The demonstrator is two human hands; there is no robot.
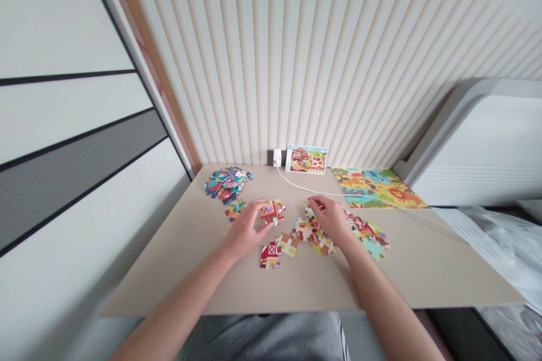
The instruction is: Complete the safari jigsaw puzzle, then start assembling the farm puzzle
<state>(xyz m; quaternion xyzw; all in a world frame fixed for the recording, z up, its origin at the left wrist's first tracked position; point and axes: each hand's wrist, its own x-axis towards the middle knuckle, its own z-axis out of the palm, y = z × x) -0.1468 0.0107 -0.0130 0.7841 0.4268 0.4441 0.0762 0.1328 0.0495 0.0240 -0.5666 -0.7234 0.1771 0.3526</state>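
My left hand (247, 229) holds a red and yellow puzzle piece (273, 212) by its edges, between thumb and fingers, just above the table. Bent over a loose heap of farm-coloured puzzle pieces (305, 229), my right hand (331, 218) has its fingers closed at the heap's far side on a piece that is mostly hidden. More of these pieces (372, 234) spread out to the right of my right wrist. Nearer to me, a piece with a red barn door (271, 255) lies flat, close to a brown and green piece (288, 244).
At the back left is a pile of dark blue and teal puzzle pieces (228, 180). A farm picture card (307, 159) leans on the wall by a white charger (277, 157). Its cable (313, 189) crosses the table and an animal picture puzzle (379, 187) at the right.
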